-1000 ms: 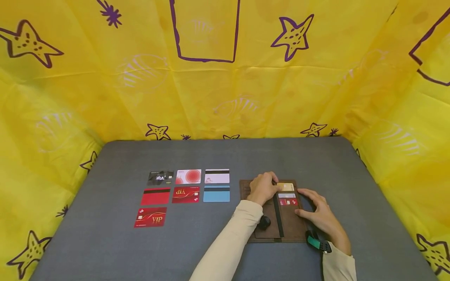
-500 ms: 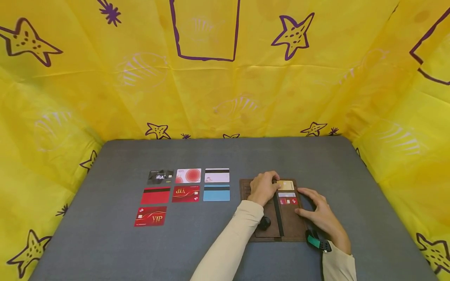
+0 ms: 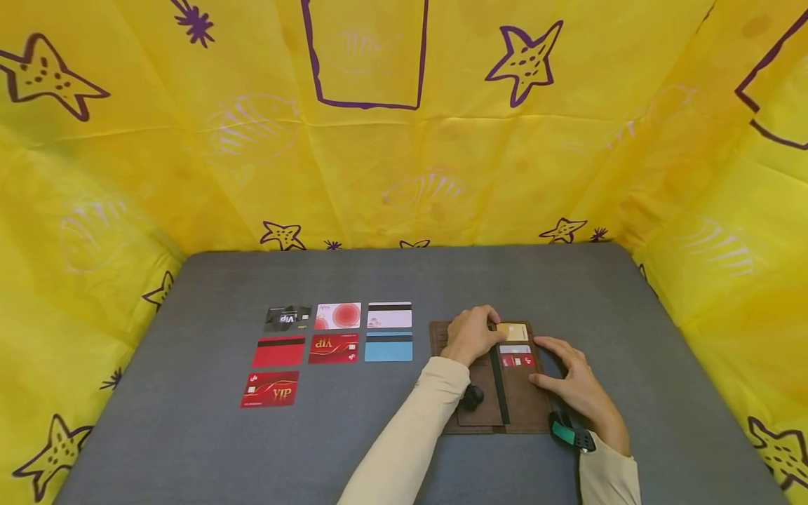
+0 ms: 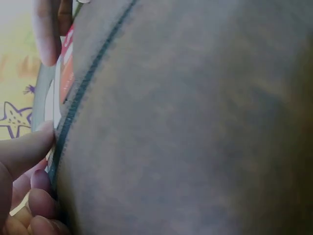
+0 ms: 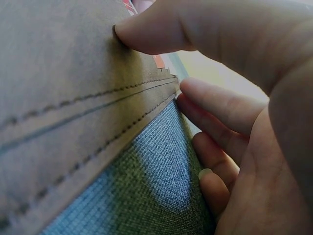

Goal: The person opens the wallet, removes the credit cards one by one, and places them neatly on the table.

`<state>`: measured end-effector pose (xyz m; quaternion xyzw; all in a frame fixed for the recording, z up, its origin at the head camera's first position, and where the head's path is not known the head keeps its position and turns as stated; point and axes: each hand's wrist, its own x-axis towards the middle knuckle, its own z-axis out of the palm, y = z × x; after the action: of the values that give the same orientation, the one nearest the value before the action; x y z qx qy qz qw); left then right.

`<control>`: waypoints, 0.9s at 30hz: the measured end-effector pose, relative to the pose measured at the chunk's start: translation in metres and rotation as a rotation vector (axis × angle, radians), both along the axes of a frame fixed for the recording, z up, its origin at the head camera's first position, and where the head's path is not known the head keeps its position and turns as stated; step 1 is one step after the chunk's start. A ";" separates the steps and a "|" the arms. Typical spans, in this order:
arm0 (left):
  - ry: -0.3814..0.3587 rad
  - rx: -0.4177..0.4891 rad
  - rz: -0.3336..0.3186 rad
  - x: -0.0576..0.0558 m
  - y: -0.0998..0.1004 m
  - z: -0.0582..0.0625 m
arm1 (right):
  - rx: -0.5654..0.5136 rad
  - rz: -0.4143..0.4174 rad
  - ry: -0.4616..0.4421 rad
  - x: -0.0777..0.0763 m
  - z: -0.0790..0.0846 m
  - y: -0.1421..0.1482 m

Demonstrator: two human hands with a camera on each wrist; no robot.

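An open brown wallet (image 3: 527, 403) lies on the grey table in the head view, with a dark strap down its middle. My left hand (image 3: 468, 335) reaches over its far half and pinches a gold card (image 3: 514, 332) at the top of the right-hand panel. Below that card, a pale card (image 3: 515, 349) and a red card (image 3: 517, 360) show in their slots. My right hand (image 3: 577, 386) rests at the wallet's right edge. In the right wrist view its thumb (image 5: 146, 34) presses the leather, while the other fingers (image 5: 225, 107) lie loosely bent beside the edge.
Left of the wallet, several cards lie flat in rows, among them a black card (image 3: 287, 318), a blue card (image 3: 388, 347) and a red VIP card (image 3: 269, 389). A yellow patterned curtain (image 3: 353, 182) surrounds the grey table (image 3: 189, 449) at the back and sides.
The gold card has shifted slightly away from me, toward the wallet's far edge, with my left fingers on it. My right hand has stayed where it was.
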<state>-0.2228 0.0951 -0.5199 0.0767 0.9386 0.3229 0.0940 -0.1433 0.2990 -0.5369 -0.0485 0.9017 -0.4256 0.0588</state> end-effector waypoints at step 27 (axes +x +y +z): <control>-0.003 -0.039 0.072 0.000 0.006 0.003 | 0.001 -0.002 -0.003 0.000 -0.001 0.000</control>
<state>-0.2226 0.1006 -0.5174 0.0406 0.9467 0.3079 0.0853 -0.1436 0.2986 -0.5375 -0.0471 0.9020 -0.4250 0.0601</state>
